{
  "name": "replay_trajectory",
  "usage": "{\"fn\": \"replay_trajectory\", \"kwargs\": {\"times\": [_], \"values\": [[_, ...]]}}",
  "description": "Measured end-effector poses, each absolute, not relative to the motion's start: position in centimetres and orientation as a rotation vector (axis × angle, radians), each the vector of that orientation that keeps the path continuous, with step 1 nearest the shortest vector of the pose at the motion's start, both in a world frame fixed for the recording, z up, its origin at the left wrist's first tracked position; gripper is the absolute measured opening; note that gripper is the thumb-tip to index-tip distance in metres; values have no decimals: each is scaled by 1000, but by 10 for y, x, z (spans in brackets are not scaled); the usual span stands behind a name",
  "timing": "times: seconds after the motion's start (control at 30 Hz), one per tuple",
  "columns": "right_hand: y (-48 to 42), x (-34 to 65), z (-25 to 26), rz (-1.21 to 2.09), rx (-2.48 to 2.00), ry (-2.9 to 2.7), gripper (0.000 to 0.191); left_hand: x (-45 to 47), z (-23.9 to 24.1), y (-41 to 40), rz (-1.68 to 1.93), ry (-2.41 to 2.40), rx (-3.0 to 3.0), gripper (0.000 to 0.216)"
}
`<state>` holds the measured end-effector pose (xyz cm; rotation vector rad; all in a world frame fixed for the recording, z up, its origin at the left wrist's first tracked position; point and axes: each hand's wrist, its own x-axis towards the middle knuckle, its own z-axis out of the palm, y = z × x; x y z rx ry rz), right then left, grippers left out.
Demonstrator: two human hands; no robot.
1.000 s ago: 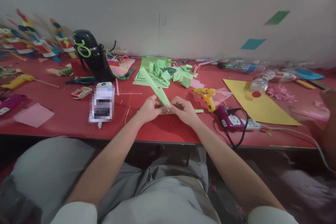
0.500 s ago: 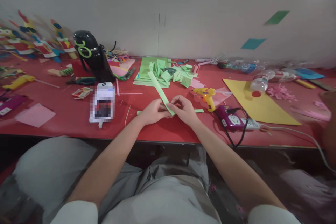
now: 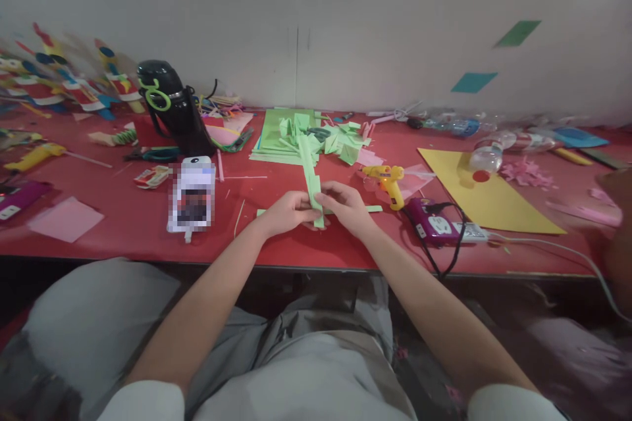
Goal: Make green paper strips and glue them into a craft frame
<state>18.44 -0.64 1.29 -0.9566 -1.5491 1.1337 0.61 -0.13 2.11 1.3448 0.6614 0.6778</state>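
Observation:
A long light-green paper strip [image 3: 311, 174] runs away from me over the red table [image 3: 306, 247]. My left hand [image 3: 288, 211] pinches its near end from the left side. My right hand [image 3: 345, 205] pinches the same end from the right, fingers closed on the paper. Both hands rest low over the table's front middle. Behind the strip lies a heap of green paper sheets and folded green pieces [image 3: 306, 135].
A yellow glue gun [image 3: 388, 181] and a purple power strip [image 3: 434, 223] with a black cable lie right of my hands. A phone [image 3: 191, 194] and black bottle [image 3: 172, 105] sit left. A yellow sheet [image 3: 498, 200], plastic bottles [image 3: 488, 156] and another person's arm [image 3: 615, 237] are at right.
The green strip has swung from leaning far left to pointing nearly straight away from me. Both hands kept their pinch on its near end and shifted slightly.

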Motion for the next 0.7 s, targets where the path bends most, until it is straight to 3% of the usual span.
{"fn": "replay_trajectory", "kwargs": {"times": [0.13, 0.4, 0.7], "values": [[-7, 185, 16, 1257, -951, -1407, 33, 5, 22, -3, 592, 632, 1378, 34], [-7, 185, 18, 1167, -966, -1382, 34, 6, 23, -7, 560, 663, 1424, 24], [4, 192, 11, 956, -969, -1140, 36, 16, 17, -8, 1059, 897, 1624, 30]]}}
